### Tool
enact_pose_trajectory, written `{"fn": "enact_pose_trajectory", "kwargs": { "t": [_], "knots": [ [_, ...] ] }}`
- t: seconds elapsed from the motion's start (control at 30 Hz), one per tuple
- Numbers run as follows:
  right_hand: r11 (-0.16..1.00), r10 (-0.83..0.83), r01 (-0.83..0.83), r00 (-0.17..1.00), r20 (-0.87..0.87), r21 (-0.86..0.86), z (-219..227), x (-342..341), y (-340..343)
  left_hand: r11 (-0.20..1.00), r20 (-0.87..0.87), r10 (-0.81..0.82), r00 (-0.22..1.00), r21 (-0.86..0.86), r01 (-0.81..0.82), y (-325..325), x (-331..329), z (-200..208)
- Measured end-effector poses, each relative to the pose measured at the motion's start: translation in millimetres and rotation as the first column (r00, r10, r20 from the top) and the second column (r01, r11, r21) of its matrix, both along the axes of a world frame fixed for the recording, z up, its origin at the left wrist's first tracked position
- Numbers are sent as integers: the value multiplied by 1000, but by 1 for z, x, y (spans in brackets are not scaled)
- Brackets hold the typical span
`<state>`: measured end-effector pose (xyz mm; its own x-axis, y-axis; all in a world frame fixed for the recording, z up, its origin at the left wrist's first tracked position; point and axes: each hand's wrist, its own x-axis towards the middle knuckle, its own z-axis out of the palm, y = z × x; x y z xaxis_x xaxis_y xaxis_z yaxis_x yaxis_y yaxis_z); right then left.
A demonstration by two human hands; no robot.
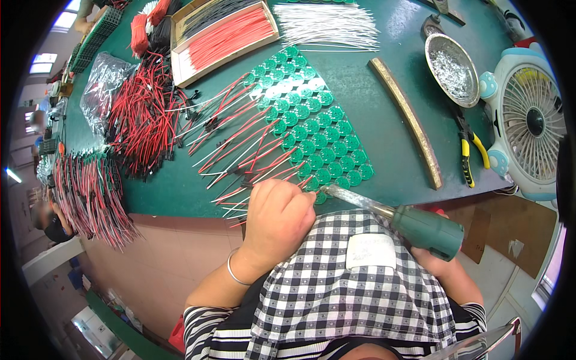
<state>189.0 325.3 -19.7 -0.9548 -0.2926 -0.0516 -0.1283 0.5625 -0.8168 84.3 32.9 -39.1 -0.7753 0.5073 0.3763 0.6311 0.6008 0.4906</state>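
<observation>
Right hand grasped one green-handled metal soldering iron; left hand clenched, contents hidden, at near end of one green circuit-board panel.

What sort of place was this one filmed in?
Most likely an electronics assembly workshop: a soldering iron is at work over a panel of green circuit boards, and red-and-black wires lie heaped on the bench.

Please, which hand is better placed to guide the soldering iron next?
Probably the right hand: it grips the soldering iron, whose tip is near the green boards. The left hand is curled beside the red wires.
</observation>
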Motion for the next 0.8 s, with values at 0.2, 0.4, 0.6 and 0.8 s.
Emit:
{"fn": "enact_pose_trajectory", "kwargs": {
  "t": [0.2,0.4,0.6,0.8],
  "knots": [
    [990,49,-38,996,-73,137,2,-1,0,1000,7,2,1000,2,-2,0,1,0],
    [978,-111,119,992,57,-172,3,1,-3,1000,-4,6,1000,-1,-6,2,3,2],
    [671,-433,517,855,285,-532,-4,10,-10,998,48,33,998,-56,-30,3,8,4],
    [618,-472,497,854,218,-609,-12,1,-13,995,97,12,995,-95,-2,3,-5,17]
  ]
}}
